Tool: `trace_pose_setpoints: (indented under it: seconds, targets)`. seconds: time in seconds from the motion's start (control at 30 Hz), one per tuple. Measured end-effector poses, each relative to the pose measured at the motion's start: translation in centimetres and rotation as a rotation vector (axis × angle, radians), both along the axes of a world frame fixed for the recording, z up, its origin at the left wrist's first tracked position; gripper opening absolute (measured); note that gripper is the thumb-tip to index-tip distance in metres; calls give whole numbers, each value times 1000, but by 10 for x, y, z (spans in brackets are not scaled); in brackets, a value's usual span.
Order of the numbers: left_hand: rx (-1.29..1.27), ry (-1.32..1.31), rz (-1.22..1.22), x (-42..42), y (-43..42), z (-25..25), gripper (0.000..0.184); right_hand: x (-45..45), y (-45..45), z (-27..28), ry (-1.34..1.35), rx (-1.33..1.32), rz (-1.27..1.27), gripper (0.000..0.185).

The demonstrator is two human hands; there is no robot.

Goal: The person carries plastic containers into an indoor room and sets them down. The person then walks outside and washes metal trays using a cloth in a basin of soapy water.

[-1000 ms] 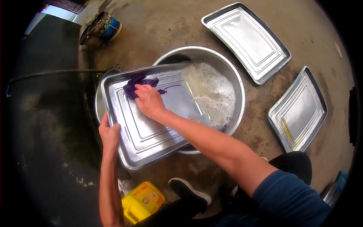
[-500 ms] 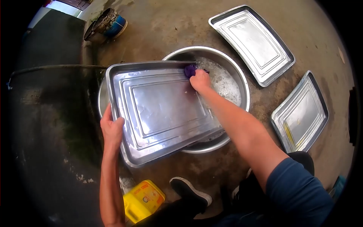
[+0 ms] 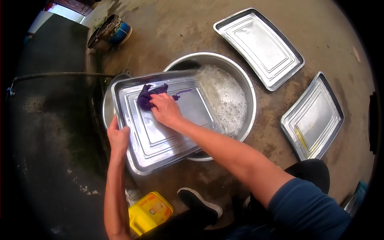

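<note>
A rectangular metal tray [image 3: 176,138] with stepped ridges lies tilted over a wide steel basin [image 3: 251,106], its far right end down at the foamy water [image 3: 228,96]. My left hand [image 3: 119,136] grips the tray's near left rim, thumb on top and fingers underneath. Bunched under my right hand [image 3: 166,110] is a dark purple cloth [image 3: 146,98], pressed on the tray's inner face toward the upper left. A loose tail of the cloth trails to the right. My right fingers are closed on it.
Two more metal trays, one upper [image 3: 264,48] and one lower [image 3: 316,116], lie on the wet concrete at right. A yellow jug [image 3: 150,212] stands by my shoe [image 3: 200,203]. Behind are a worn bucket [image 3: 116,30] and a pipe [image 3: 64,75] along the dark wall.
My right hand and the purple cloth have moved left across the tray, from its far right corner to the upper left part. My left hand keeps its hold on the rim.
</note>
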State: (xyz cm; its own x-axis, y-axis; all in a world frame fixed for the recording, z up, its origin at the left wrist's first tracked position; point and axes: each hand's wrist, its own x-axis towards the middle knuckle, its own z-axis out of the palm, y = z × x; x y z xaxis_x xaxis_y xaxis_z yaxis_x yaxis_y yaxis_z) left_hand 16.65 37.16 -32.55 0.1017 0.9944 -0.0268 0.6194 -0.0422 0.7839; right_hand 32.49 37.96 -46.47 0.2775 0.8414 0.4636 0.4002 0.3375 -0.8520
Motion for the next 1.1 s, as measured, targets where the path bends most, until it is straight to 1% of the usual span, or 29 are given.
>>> trace_pose_setpoints:
  seconds: [0.03,0.1,0.13,0.17,0.2,0.23,0.27,0.3,0.37,0.4,0.43,0.5,0.57,0.63,0.7,0.77,0.8,0.83,0.9,0.93,0.97,1.0,1.07,1.1]
  targets:
    - [1,3,6,0,0,0,56,11,-6,-6,-30,-50,-18,24]
    - [11,-4,-4,3,0,3,58,39,-8,-39,-104,-85,-157,25]
    - [20,-6,-14,6,0,6,59,55,-11,-56,-117,-159,-261,22]
    - [23,-10,-10,10,-1,10,59,76,-18,-67,-154,-229,-312,17]
    - [27,-16,-34,15,-3,16,59,96,-23,-76,-108,-455,-312,15]
    - [27,-21,-57,18,-3,19,59,110,-29,-85,-119,-514,-344,17]
    - [48,-51,-83,18,-1,18,58,122,-34,-87,-170,-638,-296,17]
    - [19,-98,-91,20,-1,19,56,118,-41,-90,-179,-645,-285,17]
    - [47,-127,-126,14,6,13,53,111,-55,-84,-218,-605,-328,17]
    - [42,-143,-112,12,8,11,52,101,-58,-81,-261,-672,-309,17]
    - [40,-157,-113,12,8,12,53,88,-62,-77,-266,-676,-311,17]
    - [54,-130,-107,7,14,7,55,54,-75,-62,-259,-475,-402,19]
    - [38,-140,-109,0,20,2,56,27,-83,-29,-169,-454,-298,19]
    - [52,-126,-93,-2,24,-1,57,1,-90,-5,-33,-340,-162,19]
    - [64,-126,-97,-9,32,-7,57,-23,-99,23,90,-257,38,21]
    - [60,-97,-102,-11,37,-8,58,-42,-112,44,83,-207,232,22]
    - [54,-119,-109,-11,38,-7,59,-46,-115,53,-2,-180,291,22]
    - [54,-121,-111,-11,38,-6,59,-48,-113,48,-25,-110,281,22]
    - [72,-108,-111,-10,40,-3,60,-36,-107,33,-6,-131,301,22]
    - [77,-139,-130,-11,42,-2,61,-23,-108,24,-35,-173,277,23]
    - [79,-133,-126,-13,41,2,61,-13,-110,6,-128,-224,212,24]
    - [86,-136,-127,-12,40,8,62,-1,-111,-18,-163,-234,151,24]
    - [106,-124,-123,-10,37,12,62,31,-119,-41,-303,-388,110,25]
    - [105,-121,-119,-11,38,13,62,46,-122,-47,-355,-438,133,24]
